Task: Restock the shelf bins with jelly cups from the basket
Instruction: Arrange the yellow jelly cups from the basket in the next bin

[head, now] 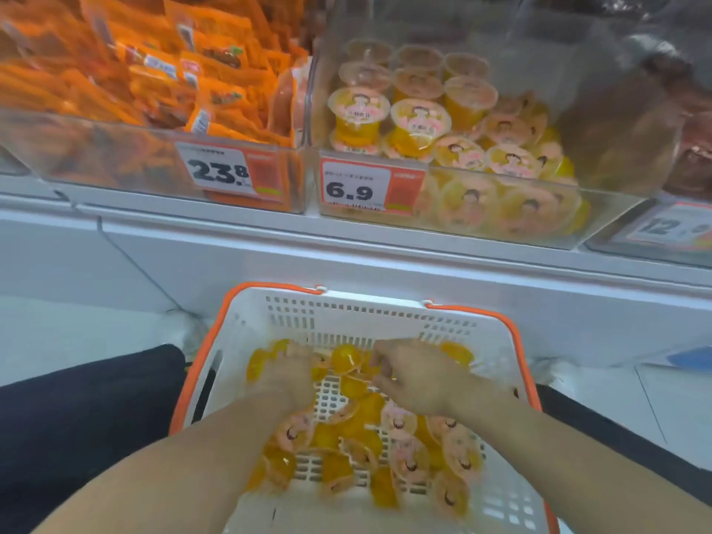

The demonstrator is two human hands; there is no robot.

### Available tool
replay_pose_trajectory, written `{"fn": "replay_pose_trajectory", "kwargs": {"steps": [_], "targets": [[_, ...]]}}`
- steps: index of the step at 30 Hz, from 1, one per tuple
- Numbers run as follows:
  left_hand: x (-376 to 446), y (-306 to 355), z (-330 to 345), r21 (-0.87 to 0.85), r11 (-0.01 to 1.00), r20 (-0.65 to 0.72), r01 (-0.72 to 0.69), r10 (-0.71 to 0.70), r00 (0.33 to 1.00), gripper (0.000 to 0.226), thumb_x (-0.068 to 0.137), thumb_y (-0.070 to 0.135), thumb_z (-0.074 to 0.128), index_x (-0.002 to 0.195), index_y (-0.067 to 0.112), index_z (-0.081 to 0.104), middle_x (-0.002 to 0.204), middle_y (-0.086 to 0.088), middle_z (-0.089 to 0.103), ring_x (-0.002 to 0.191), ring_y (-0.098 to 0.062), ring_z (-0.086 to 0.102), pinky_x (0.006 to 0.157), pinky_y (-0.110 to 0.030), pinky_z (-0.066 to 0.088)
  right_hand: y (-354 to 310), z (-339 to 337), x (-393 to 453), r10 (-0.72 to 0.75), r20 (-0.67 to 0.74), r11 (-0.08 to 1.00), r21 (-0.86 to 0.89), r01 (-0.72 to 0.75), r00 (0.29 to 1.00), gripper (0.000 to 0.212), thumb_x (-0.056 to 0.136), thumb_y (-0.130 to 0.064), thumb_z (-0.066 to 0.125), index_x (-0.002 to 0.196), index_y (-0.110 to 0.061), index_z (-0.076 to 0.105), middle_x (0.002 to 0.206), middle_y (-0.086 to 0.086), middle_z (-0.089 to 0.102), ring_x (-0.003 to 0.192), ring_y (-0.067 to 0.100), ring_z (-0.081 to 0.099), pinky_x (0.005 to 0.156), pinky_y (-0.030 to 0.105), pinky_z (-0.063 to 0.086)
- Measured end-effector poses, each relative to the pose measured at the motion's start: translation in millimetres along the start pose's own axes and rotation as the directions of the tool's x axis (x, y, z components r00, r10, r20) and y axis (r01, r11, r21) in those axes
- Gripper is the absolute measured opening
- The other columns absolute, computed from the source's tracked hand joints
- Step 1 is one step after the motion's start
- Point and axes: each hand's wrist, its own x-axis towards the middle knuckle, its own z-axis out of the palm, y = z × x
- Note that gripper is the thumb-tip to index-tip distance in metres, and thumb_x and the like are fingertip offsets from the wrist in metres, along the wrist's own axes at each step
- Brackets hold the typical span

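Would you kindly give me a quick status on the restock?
Both hands, left hand and right hand, down in basket, gathering jelly cups. Jelly bin part full. Nothing in the way.

The basket (346,314) at lower centre is matt white plastic, pierced with slots, with a smooth orange plastic rim. The jelly cups (400,422) in it are clear glossy plastic over yellow jelly, sealed with printed pink film lids. Upper right, the bin (520,225) is transparent, shiny plastic; upper left, the snack packs (162,71) are glossy orange foil-like wrap. The price tags (370,186) look like smooth printed paper. The shelf (269,256) is smooth, white, faintly glossy
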Motion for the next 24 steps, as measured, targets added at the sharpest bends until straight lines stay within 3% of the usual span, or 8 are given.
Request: {"fn": "replay_pose_trajectory", "kwargs": {"steps": [4, 12, 14, 16, 18, 20, 23, 24], "targets": [[13, -1, 35, 0.035, 0.999, -0.068, 0.005, -0.002, 0.998, 0.069, 0.099, 0.033, 0.049, 0.156, 0.017, 0.012, 0.157, -0.015, 0.024, 0.143, -0.036, 0.024, 0.113, -0.046, 0.032, 10, 53, 22, 0.115, 0.113, 0.992, 0.037, -0.119, 0.987, 0.035, 0.100, -0.033, 0.050, 0.130, -0.016, 0.052, 0.127, 0.006, 0.054, 0.114, 0.026, 0.056, 0.089, 0.037, 0.049], [33, -30, 59, 0.075, 0.984, -0.273, -0.164, 0.178, 0.945, 0.081, 0.085, 0.037, 0.070, 0.154, 0.021, 0.030, 0.138, -0.003, 0.049, 0.127, -0.027, 0.040, 0.104, -0.038, 0.033, 15, 90, 101, 0.153, 0.099, 0.988, -0.033, -0.151, 0.983, 0.053, 0.094, -0.020, 0.054, 0.145, -0.014, 0.039, 0.141, 0.010, 0.043, 0.130, 0.030, 0.044, 0.107, 0.041, 0.042], [29, -39, 59, -0.053, 0.971, -0.349, -0.234, 0.202, 0.915, 0.068, 0.087, 0.040, 0.069, 0.147, 0.023, 0.044, 0.135, -0.003, 0.056, 0.125, -0.026, 0.045, 0.104, -0.039, 0.036, 16, 99, 118, 0.159, 0.069, 0.983, -0.106, -0.151, 0.985, 0.061, 0.091, -0.018, 0.057, 0.149, -0.015, 0.035, 0.146, 0.010, 0.042, 0.134, 0.030, 0.042, 0.114, 0.041, 0.035], [19, -46, 50, -0.374, 0.895, -0.399, -0.244, 0.082, 0.913, 0.054, 0.089, 0.043, 0.067, 0.139, 0.026, 0.055, 0.130, -0.002, 0.062, 0.121, -0.024, 0.053, 0.102, -0.038, 0.042, 16, 109, 132, 0.191, 0.077, 0.973, -0.149, -0.178, 0.979, 0.065, 0.092, -0.018, 0.058, 0.151, -0.019, 0.031, 0.152, 0.009, 0.038, 0.139, 0.031, 0.036, 0.118, 0.043, 0.027], [8, -51, 32, -0.708, 0.673, -0.349, -0.213, -0.072, 0.934, 0.039, 0.091, 0.042, 0.067, 0.128, 0.032, 0.063, 0.115, 0.006, 0.069, 0.107, -0.017, 0.062, 0.092, -0.032, 0.050, 14, 121, 142, 0.227, 0.130, 0.962, -0.183, -0.201, 0.965, 0.065, 0.094, -0.022, 0.057, 0.152, -0.024, 0.030, 0.155, 0.009, 0.032, 0.143, 0.033, 0.030, 0.120, 0.046, 0.022], [3, -55, 20, -0.925, 0.370, -0.154, -0.083, -0.166, 0.974, 0.018, 0.096, 0.039, 0.061, 0.112, 0.035, 0.068, 0.101, 0.014, 0.070, 0.096, -0.012, 0.065, 0.084, -0.025, 0.054, 9, 136, 146, 0.277, 0.193, 0.946, -0.229, -0.231, 0.941, 0.068, 0.093, -0.022, 0.059, 0.153, -0.026, 0.028, 0.157, 0.012, 0.019, 0.146, 0.038, 0.020, 0.120, 0.050, 0.019], [2, -58, 7, -0.947, -0.273, 0.208, 0.171, -0.113, 0.972, 0.029, 0.100, 0.032, 0.047, 0.099, 0.016, 0.071, 0.095, -0.010, 0.075, 0.089, -0.028, 0.070, 0.079, -0.041, 0.057, 1, 150, 146, 0.355, 0.225, 0.928, -0.202, -0.313, 0.908, 0.067, 0.089, -0.015, 0.060, 0.148, -0.024, 0.029, 0.156, 0.014, 0.008, 0.146, 0.042, 0.014, 0.118, 0.049, 0.023], [1, -58, 4, -0.896, -0.389, 0.256, 0.213, -0.061, 0.965, 0.034, 0.101, 0.031, 0.042, 0.094, 0.012, 0.069, 0.086, -0.013, 0.073, 0.079, -0.028, 0.068, 0.069, -0.038, 0.054, -1, 152, 147, 0.357, 0.226, 0.929, -0.185, -0.320, 0.906, 0.065, 0.089, -0.013, 0.059, 0.146, -0.023, 0.030, 0.153, 0.016, 0.013, 0.143, 0.042, 0.019, 0.117, 0.048, 0.027]]}}
